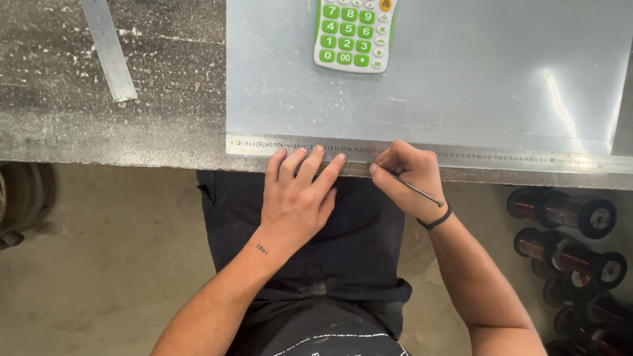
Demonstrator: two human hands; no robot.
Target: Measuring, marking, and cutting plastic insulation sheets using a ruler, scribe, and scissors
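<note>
The steel ruler (461,158) lies along the metal sheet's (461,86) near edge. The left hand (300,194) presses it with spread fingers; the right hand (409,175) pinches a scriber (415,190). Weak pressure risks ruler slip, skewing the line.

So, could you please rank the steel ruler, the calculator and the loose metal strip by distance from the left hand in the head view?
1. Steel ruler: under the left hand's fingertips.
2. Calculator: ahead, on the metal sheet.
3. Metal strip: far left corner.
</note>
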